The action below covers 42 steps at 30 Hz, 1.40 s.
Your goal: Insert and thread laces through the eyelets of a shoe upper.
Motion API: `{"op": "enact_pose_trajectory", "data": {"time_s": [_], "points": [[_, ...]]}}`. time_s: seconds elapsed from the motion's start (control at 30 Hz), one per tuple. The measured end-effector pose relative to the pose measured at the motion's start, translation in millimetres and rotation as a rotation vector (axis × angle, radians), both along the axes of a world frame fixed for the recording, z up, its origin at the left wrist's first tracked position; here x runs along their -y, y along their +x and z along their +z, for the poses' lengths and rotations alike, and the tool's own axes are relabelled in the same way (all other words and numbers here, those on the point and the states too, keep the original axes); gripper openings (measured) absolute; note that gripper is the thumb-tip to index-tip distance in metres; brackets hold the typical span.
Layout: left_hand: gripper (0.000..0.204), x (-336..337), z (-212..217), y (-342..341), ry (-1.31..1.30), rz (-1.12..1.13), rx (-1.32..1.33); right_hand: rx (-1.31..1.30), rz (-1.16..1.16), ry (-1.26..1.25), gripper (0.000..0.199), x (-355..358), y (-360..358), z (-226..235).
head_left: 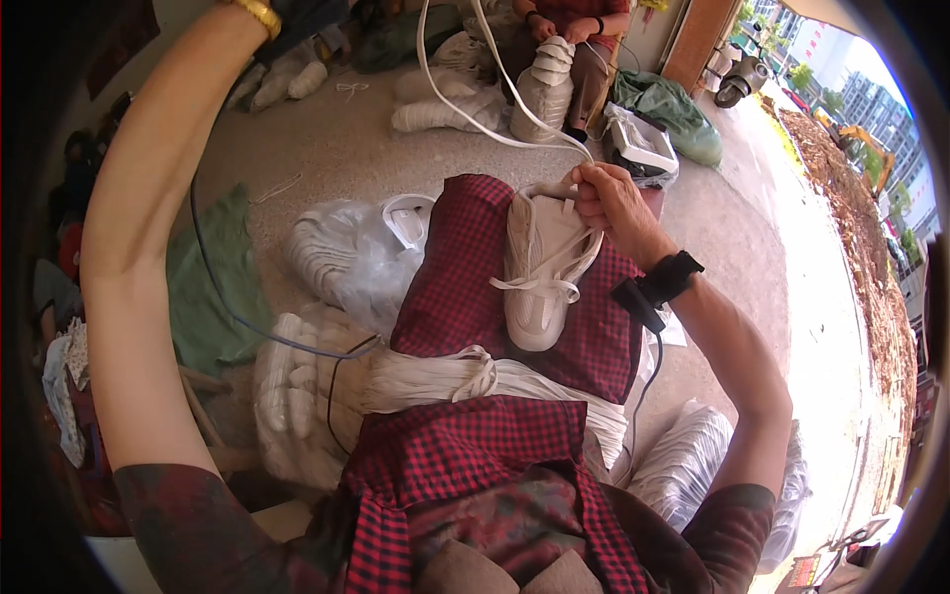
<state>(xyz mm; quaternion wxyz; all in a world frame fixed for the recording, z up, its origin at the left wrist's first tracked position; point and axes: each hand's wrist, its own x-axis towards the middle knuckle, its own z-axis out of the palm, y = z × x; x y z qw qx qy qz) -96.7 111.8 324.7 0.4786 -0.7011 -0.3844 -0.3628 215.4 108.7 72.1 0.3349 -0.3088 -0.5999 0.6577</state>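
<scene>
A white lace-up shoe (535, 272) lies on the red-and-black checked apron (451, 267) over my lap, its toe pointing at me. A lace is threaded across its front and knotted loosely there. At the shoe's far right side my right hand (616, 203) is closed on a white shoelace (539, 146). Two strands of it run up from my fingers and leave the top edge. My left arm is stretched up and forward, and past the gold bracelet the hand is cut off by the frame. Across my lap lies a bundle of white laces (435, 382).
Clear bags of white shoe parts (341, 262) stand left of my lap; another bag (683, 455) is at the right. A dark cable (242, 317) crosses on the left. Ahead sits another person (579, 40) beside a stack of white pieces and a white box (641, 139).
</scene>
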Motion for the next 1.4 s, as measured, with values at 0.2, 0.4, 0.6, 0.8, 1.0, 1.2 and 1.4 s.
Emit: {"op": "enact_pose_trajectory", "data": {"time_s": [0.2, 0.4, 0.6, 0.8, 1.0, 1.2, 1.4], "points": [[0.04, 137.0, -235.6, 56.3, -1.217, -0.494, 0.008, -0.099, 0.153, -0.063, 0.019, -5.9, -9.4, -5.0], [0.014, 137.9, -287.0, 65.0, -1.221, -0.61, 0.125, 0.083, 0.223, 0.298, 0.005, -12.7, -4.6, -15.6], [0.011, 129.0, -292.5, 73.6, -1.064, -0.724, 0.103, -0.056, 0.154, 0.093, 0.007, -8.2, -6.6, -17.6], [0.028, 141.3, -307.7, 81.3, -0.888, -0.244, 0.325, -0.065, 0.115, 0.206, 0.022, -3.7, -18.0, -21.1], [0.039, 188.1, -282.4, 100.4, -0.925, -0.477, 0.242, -0.058, 0.05, 0.0, 0.021, -7.4, -14.8, -13.7], [0.047, 190.0, -316.6, 103.9, -1.046, -0.432, 0.003, 0.123, -0.057, 1.288, 0.032, -13.2, -83.6, 39.9], [0.048, 174.8, -322.2, 117.2, -1.112, -0.545, 0.035, 0.239, -0.278, 1.482, 0.032, -39.0, -91.2, 109.9]]}}
